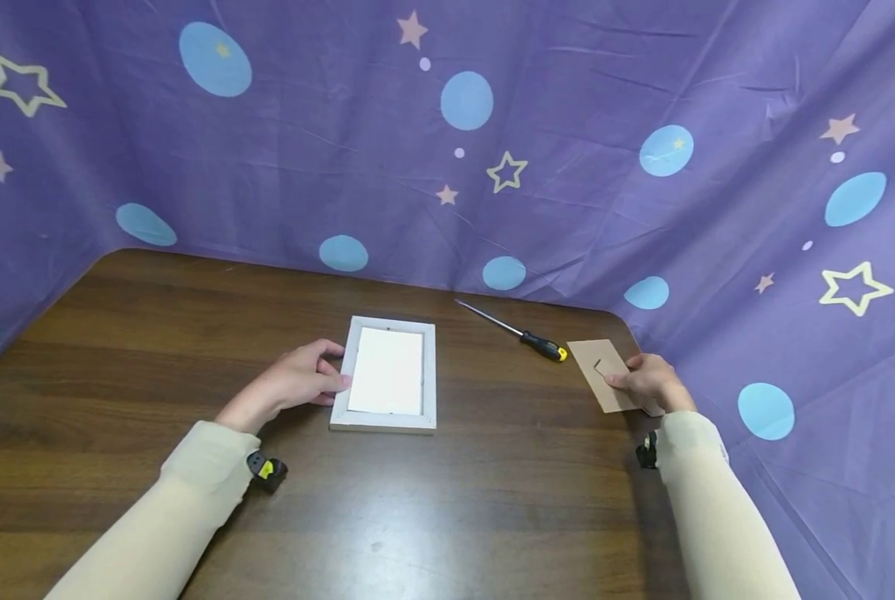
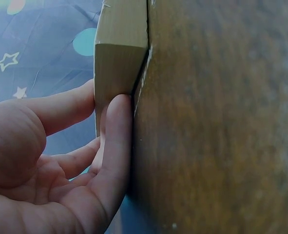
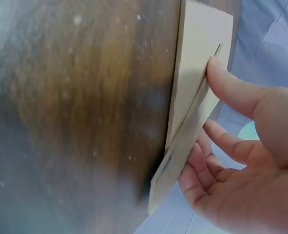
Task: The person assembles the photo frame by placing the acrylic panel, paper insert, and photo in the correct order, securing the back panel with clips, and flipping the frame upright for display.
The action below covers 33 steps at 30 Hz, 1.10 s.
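Note:
A white picture frame lies on the table with a blank white panel inside its border. My left hand holds the frame's left edge. In the left wrist view, the thumb is at the upper edge of the frame and a finger lies against its side, close to the tabletop. Over at the table's right edge, my right hand pinches a thin brown backing board with a stand flap. The right wrist view shows the thumb on the board's flap and the other fingers behind it.
A screwdriver with a black and yellow handle lies between the frame and the backing board, its tip pointing to the back left. A purple patterned curtain hangs along the table's back and sides. The wooden table extends toward me.

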### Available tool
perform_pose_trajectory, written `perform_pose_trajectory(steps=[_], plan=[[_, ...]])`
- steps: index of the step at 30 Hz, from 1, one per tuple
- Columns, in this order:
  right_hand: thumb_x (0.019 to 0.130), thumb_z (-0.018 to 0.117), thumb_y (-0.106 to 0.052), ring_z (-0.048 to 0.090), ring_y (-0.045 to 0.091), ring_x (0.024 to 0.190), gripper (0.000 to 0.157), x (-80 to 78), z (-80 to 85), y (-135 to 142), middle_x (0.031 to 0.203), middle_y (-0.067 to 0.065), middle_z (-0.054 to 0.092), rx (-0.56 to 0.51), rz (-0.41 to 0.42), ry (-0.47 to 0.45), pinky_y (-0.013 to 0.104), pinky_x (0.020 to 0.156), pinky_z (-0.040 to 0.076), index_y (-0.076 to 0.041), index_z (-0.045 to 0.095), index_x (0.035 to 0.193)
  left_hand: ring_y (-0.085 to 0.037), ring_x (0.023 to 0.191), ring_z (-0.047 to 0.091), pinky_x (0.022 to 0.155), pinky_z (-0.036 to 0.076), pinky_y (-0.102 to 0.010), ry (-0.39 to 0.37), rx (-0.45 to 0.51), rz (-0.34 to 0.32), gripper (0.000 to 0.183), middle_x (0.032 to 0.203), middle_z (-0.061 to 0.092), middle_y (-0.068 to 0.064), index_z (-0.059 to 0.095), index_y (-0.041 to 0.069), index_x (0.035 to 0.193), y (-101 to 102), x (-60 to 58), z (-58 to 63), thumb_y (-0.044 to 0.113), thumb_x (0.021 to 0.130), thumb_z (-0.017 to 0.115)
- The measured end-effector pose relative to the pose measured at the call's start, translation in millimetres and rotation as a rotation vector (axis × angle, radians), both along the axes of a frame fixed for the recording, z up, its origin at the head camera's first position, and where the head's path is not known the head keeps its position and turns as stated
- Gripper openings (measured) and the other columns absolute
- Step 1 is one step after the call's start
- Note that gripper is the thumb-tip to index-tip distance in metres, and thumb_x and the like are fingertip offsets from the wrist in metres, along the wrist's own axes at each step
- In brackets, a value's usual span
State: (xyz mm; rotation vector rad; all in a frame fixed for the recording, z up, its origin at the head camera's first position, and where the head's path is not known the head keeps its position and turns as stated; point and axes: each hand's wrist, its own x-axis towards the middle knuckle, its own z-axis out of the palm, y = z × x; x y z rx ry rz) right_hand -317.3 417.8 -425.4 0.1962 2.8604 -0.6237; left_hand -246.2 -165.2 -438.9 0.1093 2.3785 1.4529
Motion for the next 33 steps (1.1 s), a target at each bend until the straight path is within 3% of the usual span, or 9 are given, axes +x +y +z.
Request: perform_pose_trajectory(steps=[5, 8, 11, 17, 25, 33], plan=[[0.093, 0.083, -0.037, 0.059, 0.037, 0.109, 0.062, 1.5, -2.0, 7, 0.118, 0.027, 0.06, -0.123, -0.046, -0.064, 0.044, 0.095, 0.054, 0.012, 0.057, 0.121, -0.025, 0.095, 0.071, 0.084, 0.066, -0.036, -0.007, 0.003, 0.002, 0.069, 0.116, 0.063, -0.024, 0.036, -0.008, 0.156, 1, 0.2, -0.5, 0.014, 0.102, 0.072], [0.093, 0.084, -0.037, 0.054, 0.024, 0.092, 0.05, 3.0, -3.1, 11, 0.099, 0.012, 0.054, -0.199, -0.077, -0.1, 0.03, 0.078, 0.049, 0.003, 0.053, 0.102, -0.025, 0.095, 0.07, 0.084, 0.066, -0.036, -0.004, 0.004, 0.004, 0.069, 0.116, 0.063, -0.024, 0.036, -0.008, 0.156, 1, -0.2, -0.8, 0.014, 0.102, 0.073], [0.093, 0.083, -0.039, 0.049, 0.021, 0.087, 0.051, 5.7, -2.3, 13, 0.095, 0.009, 0.048, -0.203, -0.076, -0.119, 0.027, 0.071, 0.045, -0.004, 0.046, 0.094, -0.025, 0.094, 0.071, 0.083, 0.066, -0.036, 0.008, 0.021, 0.0, 0.069, 0.115, 0.064, -0.025, 0.036, -0.009, 0.156, 2, -0.6, -1.3, 0.012, 0.101, 0.073], [0.096, 0.079, -0.043, 0.047, 0.024, 0.092, 0.054, 10.5, 5.8, 16, 0.103, 0.012, 0.046, -0.156, -0.03, -0.08, 0.028, 0.072, 0.043, -0.002, 0.045, 0.103, -0.023, 0.089, 0.071, 0.082, 0.066, -0.036, 0.019, 0.058, -0.007, 0.068, 0.111, 0.067, -0.025, 0.036, -0.012, 0.154, 2, -0.7, -1.7, 0.009, 0.1, 0.073], [0.102, 0.072, -0.027, 0.057, 0.013, 0.082, 0.044, 10.3, 24.4, 8, 0.097, 0.005, 0.058, -0.239, 0.019, -0.022, 0.024, 0.07, 0.052, 0.007, 0.052, 0.122, -0.023, 0.092, 0.072, 0.084, 0.066, -0.037, 0.013, 0.047, -0.002, 0.07, 0.114, 0.066, -0.026, 0.035, -0.011, 0.155, 0, 0.0, -2.4, 0.011, 0.101, 0.073], [0.103, 0.069, -0.021, 0.062, 0.013, 0.085, 0.054, 7.0, 40.6, -3, 0.112, 0.017, 0.063, -0.225, 0.062, -0.007, 0.027, 0.071, 0.056, 0.013, 0.046, 0.137, -0.025, 0.095, 0.072, 0.084, 0.066, -0.037, 0.008, 0.031, 0.002, 0.07, 0.115, 0.066, -0.025, 0.035, -0.01, 0.156, 0, 1.0, -2.1, 0.012, 0.101, 0.073]])
